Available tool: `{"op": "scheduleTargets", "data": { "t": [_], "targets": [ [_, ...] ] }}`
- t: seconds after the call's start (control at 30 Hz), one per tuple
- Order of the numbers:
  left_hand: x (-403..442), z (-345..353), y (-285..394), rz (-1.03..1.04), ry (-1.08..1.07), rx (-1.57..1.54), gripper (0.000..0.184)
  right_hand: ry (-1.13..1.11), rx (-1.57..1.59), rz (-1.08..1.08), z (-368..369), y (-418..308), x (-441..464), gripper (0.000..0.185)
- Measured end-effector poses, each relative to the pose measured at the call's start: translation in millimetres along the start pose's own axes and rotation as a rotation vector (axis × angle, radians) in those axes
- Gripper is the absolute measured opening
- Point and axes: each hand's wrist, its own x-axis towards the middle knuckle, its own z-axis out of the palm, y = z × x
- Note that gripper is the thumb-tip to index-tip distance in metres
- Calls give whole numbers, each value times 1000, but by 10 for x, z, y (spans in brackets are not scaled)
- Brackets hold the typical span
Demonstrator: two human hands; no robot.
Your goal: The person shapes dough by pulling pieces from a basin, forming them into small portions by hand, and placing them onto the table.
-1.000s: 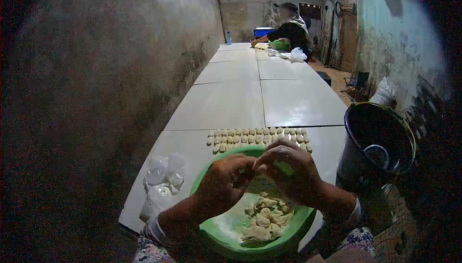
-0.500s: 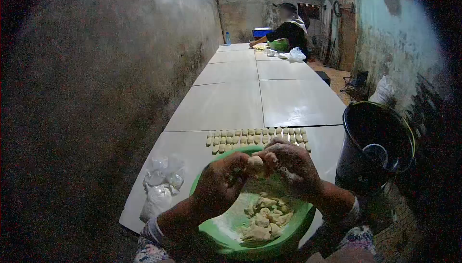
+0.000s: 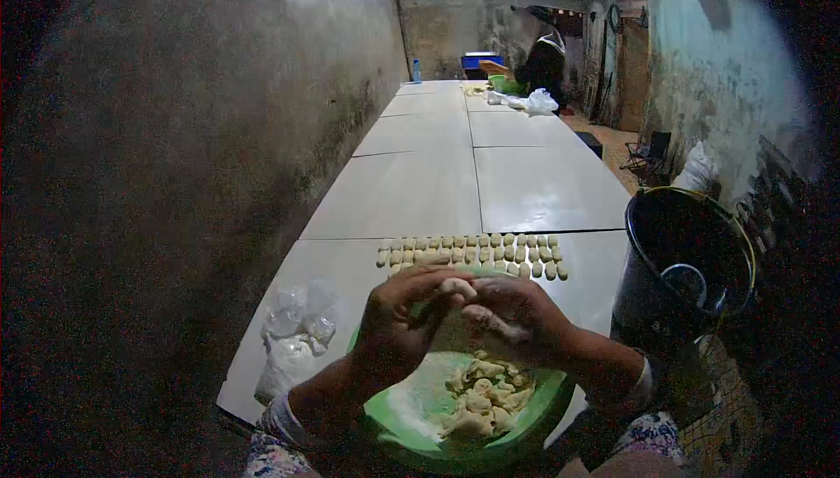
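My left hand (image 3: 398, 316) and my right hand (image 3: 525, 316) meet above a green basin (image 3: 398, 421), fingers curled towards each other and dusted with flour. Between them they hold a small piece of dough, now mostly hidden by the fingers. Inside the basin, loose dough pieces (image 3: 486, 395) are heaped on the right and white flour (image 3: 420, 395) lies on the left. Just beyond the basin, small shaped dough pieces (image 3: 472, 240) stand in neat rows on the white table (image 3: 394, 189); my hands cover part of the nearer row.
Clear plastic bags of white powder (image 3: 293, 338) lie left of the basin. A tall black bucket (image 3: 652, 294) stands close on the right. A grey wall (image 3: 219, 172) borders the table's left side. Another person (image 3: 544, 62) works at the far end, near a blue crate (image 3: 481, 61).
My hands have closed in on each other, and the dough ball that showed between my fingertips is now largely covered. The far person has leaned and stretched an arm differently.
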Motion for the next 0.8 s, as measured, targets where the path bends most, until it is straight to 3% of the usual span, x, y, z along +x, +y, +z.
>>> {"op": "scheduleTargets", "data": {
  "t": [0.07,0.1,0.13,0.2,0.37,0.53,0.67,0.8],
  "targets": [
    [-6,-2,2,-45,63,-10,26,44,-909,-266,-30,-36,-33,26],
    [-7,-9,28,-195,78,-153,25,59,-965,-268,-19,-92,-56,25],
    [-6,-11,42,-345,91,-297,25,59,-966,-267,-10,-169,-70,25],
    [-13,18,-79,-269,53,-345,25,72,-970,-162,-5,-284,-76,22],
    [15,16,-4,-389,-38,-438,24,158,-924,-327,-20,-224,-106,30],
    [0,80,32,-530,-83,-699,29,229,-1109,-406,21,-91,-33,37],
    [-42,78,-64,-514,-206,-625,42,237,-1173,-457,21,-115,-37,31],
    [-82,55,-63,-458,-178,-551,58,243,-1131,-449,-21,-127,-32,27]
  ]
}}
